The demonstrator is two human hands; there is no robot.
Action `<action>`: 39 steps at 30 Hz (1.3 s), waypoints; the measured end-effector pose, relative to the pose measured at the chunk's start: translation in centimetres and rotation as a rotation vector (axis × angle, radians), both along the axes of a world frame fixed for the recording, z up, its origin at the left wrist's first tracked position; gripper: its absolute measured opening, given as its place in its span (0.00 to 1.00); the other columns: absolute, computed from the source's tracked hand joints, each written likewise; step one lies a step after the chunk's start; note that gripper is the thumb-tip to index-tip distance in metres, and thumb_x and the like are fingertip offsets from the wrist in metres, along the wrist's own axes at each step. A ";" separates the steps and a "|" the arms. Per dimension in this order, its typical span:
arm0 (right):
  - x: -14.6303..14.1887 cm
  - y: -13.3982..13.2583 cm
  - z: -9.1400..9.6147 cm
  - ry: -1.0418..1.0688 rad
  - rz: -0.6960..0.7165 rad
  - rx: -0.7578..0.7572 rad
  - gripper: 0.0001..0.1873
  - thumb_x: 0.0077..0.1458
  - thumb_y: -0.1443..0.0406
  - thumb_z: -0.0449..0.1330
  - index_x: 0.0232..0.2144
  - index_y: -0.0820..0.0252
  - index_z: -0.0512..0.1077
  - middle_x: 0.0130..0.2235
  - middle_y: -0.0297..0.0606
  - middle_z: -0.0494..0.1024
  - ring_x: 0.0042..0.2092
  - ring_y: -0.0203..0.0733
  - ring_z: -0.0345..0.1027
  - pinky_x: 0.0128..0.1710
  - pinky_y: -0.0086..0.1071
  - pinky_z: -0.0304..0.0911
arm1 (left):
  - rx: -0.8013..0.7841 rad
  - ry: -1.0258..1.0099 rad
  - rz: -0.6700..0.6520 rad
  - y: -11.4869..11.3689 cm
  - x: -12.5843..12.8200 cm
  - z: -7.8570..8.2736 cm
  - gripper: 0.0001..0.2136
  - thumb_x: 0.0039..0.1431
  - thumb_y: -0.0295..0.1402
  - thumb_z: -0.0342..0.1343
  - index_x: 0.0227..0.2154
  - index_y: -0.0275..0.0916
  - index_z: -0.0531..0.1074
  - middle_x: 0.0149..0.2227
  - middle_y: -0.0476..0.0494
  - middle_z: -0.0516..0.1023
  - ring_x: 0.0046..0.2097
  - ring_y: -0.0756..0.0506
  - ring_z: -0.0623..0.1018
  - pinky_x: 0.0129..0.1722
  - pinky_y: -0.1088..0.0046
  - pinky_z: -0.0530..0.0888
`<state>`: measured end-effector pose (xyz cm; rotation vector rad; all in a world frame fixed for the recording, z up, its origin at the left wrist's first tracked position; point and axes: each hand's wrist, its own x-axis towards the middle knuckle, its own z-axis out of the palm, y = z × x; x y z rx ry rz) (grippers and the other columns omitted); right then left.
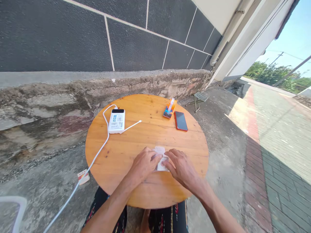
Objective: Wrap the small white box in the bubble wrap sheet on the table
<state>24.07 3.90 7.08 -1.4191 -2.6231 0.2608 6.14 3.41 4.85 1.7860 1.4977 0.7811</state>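
Nearer than the phone (181,121) and left of it, a white item (160,166) is touched by the left hand (146,161) and right hand (181,165); whether it is gripped cannot be told. By uneven pressure, it could be skewed.

From my remote feed I count two hands, left (145,162) and right (181,165), lower center; white material (159,149) between, piece count unclear. One round table (155,192), mid-frame. One power bank (117,121), left of center; two white leads, long (97,154) and short (132,126). One tape dispenser (168,111), one phone (181,121), right of center. One folding stool (200,96), farther right. One small packet (83,177), lower left.
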 end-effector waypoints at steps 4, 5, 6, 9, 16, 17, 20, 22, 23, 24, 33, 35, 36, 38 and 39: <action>0.0 -0.8 -1.9 0.102 -0.015 0.079 0.11 0.66 0.64 0.50 0.48 0.59 0.66 0.44 0.42 0.72 0.43 0.44 0.67 0.42 0.34 0.59 | 0.035 0.075 0.059 0.4 0.4 -0.7 0.13 0.61 0.38 0.47 0.29 0.40 0.75 0.31 0.47 0.76 0.37 0.46 0.73 0.36 0.73 0.66; 0.0 -0.9 -2.1 0.111 -0.020 0.095 0.11 0.66 0.64 0.50 0.49 0.59 0.66 0.44 0.42 0.72 0.43 0.44 0.67 0.42 0.34 0.59 | 0.051 0.084 0.073 0.3 0.4 -0.9 0.12 0.62 0.37 0.47 0.31 0.41 0.75 0.33 0.47 0.76 0.37 0.46 0.74 0.37 0.72 0.66; -0.1 -1.0 -2.2 0.111 -0.023 0.106 0.11 0.66 0.64 0.50 0.48 0.59 0.66 0.44 0.41 0.72 0.43 0.44 0.66 0.42 0.34 0.59 | 0.068 0.090 0.088 0.1 0.5 -1.2 0.12 0.62 0.37 0.47 0.32 0.41 0.75 0.34 0.46 0.76 0.38 0.46 0.74 0.38 0.72 0.67; -0.8 -1.7 -2.0 0.071 -0.005 0.130 0.09 0.65 0.64 0.51 0.45 0.59 0.67 0.42 0.41 0.72 0.41 0.45 0.66 0.41 0.36 0.57 | 0.143 0.079 0.153 -1.4 0.5 -2.2 0.12 0.63 0.36 0.46 0.40 0.42 0.74 0.38 0.44 0.74 0.42 0.45 0.75 0.42 0.70 0.70; -1.9 -4.1 -1.2 0.051 0.072 0.115 0.10 0.63 0.70 0.49 0.43 0.61 0.69 0.38 0.42 0.72 0.40 0.46 0.65 0.41 0.38 0.56 | 0.440 0.051 0.171 -5.9 0.6 -3.6 0.13 0.63 0.31 0.47 0.47 0.42 0.71 0.47 0.41 0.70 0.45 0.47 0.76 0.43 0.73 0.74; -1.7 -4.0 -1.3 0.100 0.086 0.080 0.11 0.63 0.71 0.49 0.45 0.61 0.69 0.40 0.42 0.72 0.41 0.45 0.65 0.42 0.37 0.56 | 0.458 0.055 0.166 -6.2 0.5 -3.7 0.12 0.63 0.30 0.47 0.47 0.42 0.71 0.47 0.41 0.70 0.45 0.47 0.76 0.43 0.72 0.74; -0.5 -2.8 -1.8 0.305 0.058 -0.025 0.14 0.64 0.70 0.49 0.49 0.57 0.67 0.44 0.39 0.73 0.44 0.41 0.66 0.44 0.34 0.58 | 0.464 0.043 0.147 -6.4 0.3 -3.8 0.11 0.62 0.31 0.49 0.45 0.42 0.71 0.45 0.42 0.70 0.44 0.47 0.76 0.42 0.73 0.75; 0.2 -1.4 -2.4 0.418 0.007 -0.075 0.12 0.64 0.70 0.50 0.45 0.58 0.70 0.43 0.38 0.73 0.43 0.39 0.68 0.42 0.31 0.59 | 0.461 0.033 0.144 -6.4 0.2 -3.8 0.10 0.63 0.31 0.49 0.44 0.42 0.72 0.45 0.41 0.70 0.42 0.47 0.76 0.41 0.73 0.75; 0.4 -0.7 -2.6 0.450 -0.020 -0.094 0.11 0.63 0.70 0.51 0.42 0.58 0.72 0.41 0.37 0.74 0.41 0.38 0.68 0.41 0.30 0.60 | 0.462 0.030 0.143 -6.5 0.2 -3.8 0.10 0.63 0.31 0.49 0.44 0.42 0.72 0.44 0.41 0.70 0.42 0.47 0.76 0.41 0.73 0.75; 0.4 0.0 -2.9 0.460 -0.042 -0.112 0.10 0.62 0.70 0.52 0.40 0.59 0.73 0.40 0.37 0.74 0.40 0.37 0.68 0.39 0.29 0.60 | 0.460 0.028 0.144 -6.6 0.2 -3.7 0.10 0.63 0.31 0.49 0.44 0.41 0.72 0.44 0.41 0.70 0.41 0.48 0.76 0.41 0.73 0.75; -1.7 2.8 -3.8 0.372 -0.060 -0.181 0.07 0.54 0.73 0.57 0.31 0.60 0.73 0.34 0.35 0.72 0.34 0.35 0.66 0.33 0.27 0.59 | 0.409 0.020 0.146 -6.9 0.3 -3.5 0.10 0.63 0.31 0.48 0.43 0.42 0.72 0.45 0.41 0.71 0.41 0.48 0.76 0.43 0.72 0.75; -1.9 3.0 -4.1 0.379 -0.028 -0.167 0.07 0.53 0.75 0.57 0.30 0.60 0.72 0.34 0.35 0.72 0.35 0.36 0.66 0.35 0.27 0.59 | 0.394 0.010 0.138 -6.8 0.3 -3.6 0.10 0.63 0.31 0.47 0.43 0.42 0.72 0.45 0.41 0.71 0.41 0.48 0.76 0.43 0.72 0.74; -1.9 3.1 -4.2 0.369 -0.017 -0.156 0.08 0.52 0.75 0.57 0.31 0.60 0.72 0.34 0.35 0.72 0.35 0.36 0.66 0.35 0.27 0.59 | 0.385 0.006 0.133 -6.8 0.2 -3.6 0.10 0.63 0.30 0.47 0.43 0.42 0.72 0.45 0.41 0.71 0.41 0.48 0.76 0.44 0.72 0.74; -2.0 3.2 -4.3 0.329 -0.008 -0.128 0.08 0.52 0.75 0.58 0.33 0.60 0.73 0.34 0.35 0.72 0.36 0.36 0.66 0.36 0.28 0.58 | 0.370 0.000 0.127 -6.6 0.1 -3.5 0.10 0.62 0.30 0.48 0.43 0.42 0.72 0.45 0.42 0.71 0.42 0.47 0.76 0.44 0.72 0.74; -2.1 3.2 -4.3 0.309 0.001 -0.111 0.08 0.52 0.75 0.59 0.34 0.60 0.73 0.35 0.35 0.73 0.36 0.37 0.66 0.37 0.28 0.58 | 0.364 -0.004 0.122 -6.5 0.0 -3.4 0.11 0.62 0.29 0.48 0.43 0.42 0.72 0.44 0.42 0.71 0.42 0.47 0.76 0.44 0.72 0.74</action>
